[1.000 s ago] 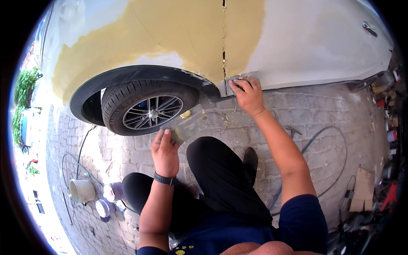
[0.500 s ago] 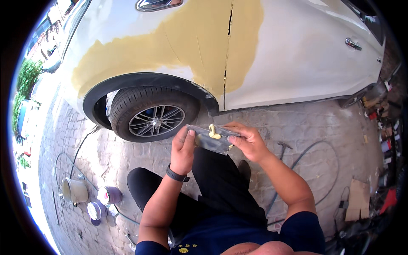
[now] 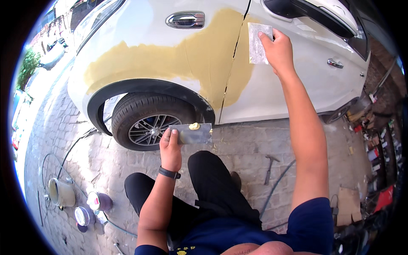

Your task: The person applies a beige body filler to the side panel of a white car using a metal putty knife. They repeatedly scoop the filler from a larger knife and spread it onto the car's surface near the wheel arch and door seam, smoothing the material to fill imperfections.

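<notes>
My left hand (image 3: 171,148) grips one end of a flat grey plate (image 3: 197,137) in front of my knees. A dab of yellow body filler (image 3: 194,126) sits at its upper edge, with more smears at the far right end. Up at the car's door, my right hand (image 3: 280,49) pinches a thin whitish, square spreader (image 3: 257,44). The spreader is over or against the right border of the yellow filler patch (image 3: 191,59); whether it touches cannot be told. That patch spreads across the white fender and the front edge of the door (image 3: 293,80).
The front wheel (image 3: 153,121) stands just beyond my left hand. A side mirror (image 3: 314,17) juts out at the upper right. On the paving lie a hammer (image 3: 270,169) and a hose (image 3: 278,187). Tubs and a bucket (image 3: 62,193) stand at left, cardboard (image 3: 347,206) at right.
My right hand has left the plate and risen to the right, up to the door, with the spreader in it. My left hand still holds the plate, a little farther left.
</notes>
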The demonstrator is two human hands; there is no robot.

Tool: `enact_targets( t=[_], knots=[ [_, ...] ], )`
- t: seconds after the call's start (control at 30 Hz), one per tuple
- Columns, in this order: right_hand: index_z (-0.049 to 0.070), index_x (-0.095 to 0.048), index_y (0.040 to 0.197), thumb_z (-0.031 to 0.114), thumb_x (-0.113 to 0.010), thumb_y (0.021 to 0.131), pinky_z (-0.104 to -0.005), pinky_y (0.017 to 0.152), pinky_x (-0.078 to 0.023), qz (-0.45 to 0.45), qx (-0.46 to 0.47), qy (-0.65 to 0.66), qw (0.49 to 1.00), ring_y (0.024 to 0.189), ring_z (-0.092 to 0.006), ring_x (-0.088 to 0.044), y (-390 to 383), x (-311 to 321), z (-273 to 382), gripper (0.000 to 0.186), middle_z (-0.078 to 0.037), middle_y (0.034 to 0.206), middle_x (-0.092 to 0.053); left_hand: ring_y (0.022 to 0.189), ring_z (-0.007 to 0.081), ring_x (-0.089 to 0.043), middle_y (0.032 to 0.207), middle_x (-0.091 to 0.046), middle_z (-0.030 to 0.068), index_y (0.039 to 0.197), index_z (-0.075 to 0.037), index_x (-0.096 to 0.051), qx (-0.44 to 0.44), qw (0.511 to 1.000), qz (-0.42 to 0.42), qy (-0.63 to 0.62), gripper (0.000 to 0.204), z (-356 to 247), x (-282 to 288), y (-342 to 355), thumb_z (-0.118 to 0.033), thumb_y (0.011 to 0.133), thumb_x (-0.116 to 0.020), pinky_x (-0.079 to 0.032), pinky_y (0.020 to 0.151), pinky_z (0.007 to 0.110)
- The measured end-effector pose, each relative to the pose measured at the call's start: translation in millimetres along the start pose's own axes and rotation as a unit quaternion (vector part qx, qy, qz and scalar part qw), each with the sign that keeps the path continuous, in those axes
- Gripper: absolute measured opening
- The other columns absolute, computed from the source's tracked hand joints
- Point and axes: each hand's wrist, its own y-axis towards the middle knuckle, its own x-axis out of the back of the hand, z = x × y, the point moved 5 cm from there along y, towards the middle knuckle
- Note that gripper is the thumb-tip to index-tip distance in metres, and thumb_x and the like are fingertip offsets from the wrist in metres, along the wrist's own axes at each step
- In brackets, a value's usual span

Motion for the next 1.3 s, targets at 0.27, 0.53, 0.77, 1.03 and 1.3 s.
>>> enact_targets(
  t=[0.27, 0.53, 0.77, 1.03, 1.3],
  knots=[
    [-0.001, -0.052, 0.08, 0.027, -0.071, 0.094, -0.0471, 0.063, -0.05, -0.037, -0.026, -0.138, 0.989, 0.062, -0.0253, -0.058, 45.6, -4.1, 10.8, 0.037, -0.015, 0.072, -0.064, 0.1, 0.0117, -0.068, 0.112, -0.071, 0.0013, 0.119, -0.005, -0.066, -0.006, 1.0, 0.018, -0.013, 0.018, -7.6, -6.7, -1.7, -0.018, 0.114, -0.055, -0.057, 0.091, 0.033],
    [-0.002, -0.048, 0.079, 0.026, -0.07, 0.093, -0.0477, 0.053, -0.045, -0.05, -0.006, -0.16, 0.986, 0.058, -0.0251, -0.053, 58.7, -15.3, 7.9, 0.038, -0.015, 0.071, -0.063, 0.101, 0.0117, -0.068, 0.113, -0.071, 0.0019, 0.119, -0.004, -0.066, -0.009, 1.0, 0.019, -0.008, 0.019, -13.4, -4.5, -2.6, -0.018, 0.115, -0.053, -0.058, 0.091, 0.034],
    [-0.002, -0.046, 0.08, 0.02, -0.061, 0.092, -0.0455, 0.043, -0.038, 0.052, -0.107, -0.168, 0.979, 0.054, -0.0238, -0.048, 52.2, -31.1, 13.3, 0.029, -0.012, 0.069, -0.058, 0.097, 0.009, -0.065, 0.108, -0.071, 0.0001, 0.117, -0.004, -0.067, -0.004, 1.0, 0.011, -0.016, 0.021, -18.9, -6.2, -5.2, -0.02, 0.114, -0.054, -0.055, 0.087, 0.029],
    [-0.006, -0.068, 0.087, 0.018, -0.063, 0.091, -0.0531, 0.076, -0.057, 0.121, -0.061, -0.242, 0.961, 0.079, -0.0459, -0.07, -36.0, -71.9, -33.9, 0.025, -0.029, 0.087, -0.073, 0.096, 0.0094, -0.065, 0.108, -0.071, 0.0009, 0.117, -0.002, -0.066, 0.005, 1.0, 0.01, -0.002, 0.022, -18.1, -12.6, -4.0, -0.021, 0.114, -0.054, -0.055, 0.087, 0.029],
    [-0.005, -0.072, 0.093, 0.016, -0.063, 0.094, -0.0554, 0.085, -0.059, 0.134, -0.088, -0.294, 0.942, 0.092, -0.0483, -0.072, -145.3, -119.4, -113.2, 0.023, -0.027, 0.096, -0.075, 0.096, 0.0096, -0.066, 0.107, -0.07, 0.0004, 0.114, -0.003, -0.066, 0.014, 1.0, 0.004, -0.005, 0.021, -9.6, -12.5, -4.5, -0.02, 0.114, -0.054, -0.056, 0.087, 0.03]
  ],
)
